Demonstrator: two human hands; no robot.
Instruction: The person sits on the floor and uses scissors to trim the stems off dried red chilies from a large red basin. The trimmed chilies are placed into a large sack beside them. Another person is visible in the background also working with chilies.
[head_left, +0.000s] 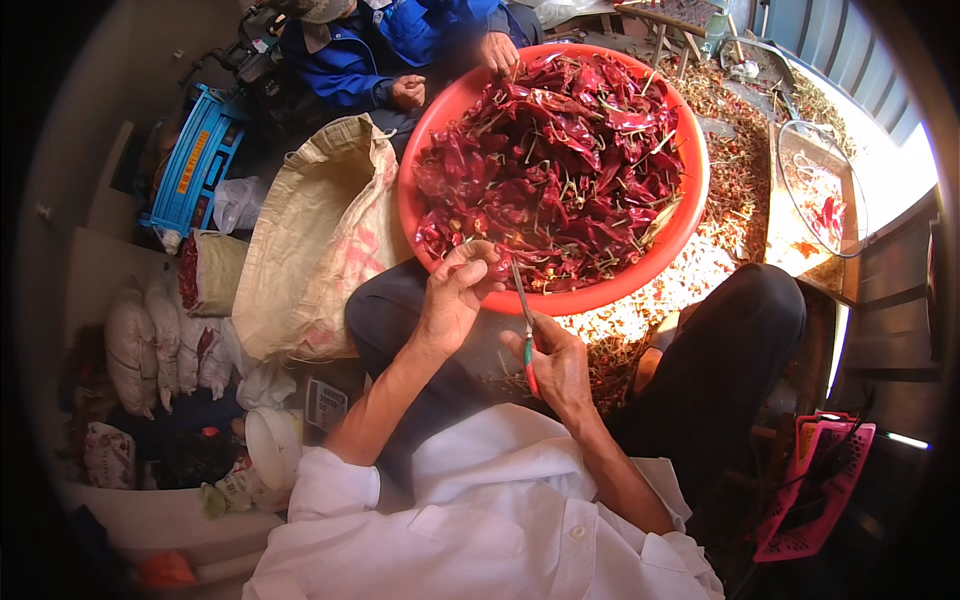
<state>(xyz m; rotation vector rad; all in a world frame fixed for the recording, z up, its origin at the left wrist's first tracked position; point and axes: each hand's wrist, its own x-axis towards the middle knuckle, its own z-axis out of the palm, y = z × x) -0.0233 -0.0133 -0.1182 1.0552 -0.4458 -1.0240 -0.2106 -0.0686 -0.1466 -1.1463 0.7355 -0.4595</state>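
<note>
A large red plastic basin heaped with dried red chili peppers stands before me. My left hand is raised at the basin's near rim, its fingers curled over the peppers; whether something small is between the fingertips I cannot tell. In my right hand, just outside the near rim, is a pair of scissors with green and red handles, the blades pointing up towards the peppers. A co-worker's hand touches peppers at the far rim, and the other hand is held left of it.
An open woven sack stands left of the basin. Beyond it are a blue metal-framed object and filled sacks. Stems and scraps litter the floor at right. A pink plastic basket is at lower right, a white bucket at lower left.
</note>
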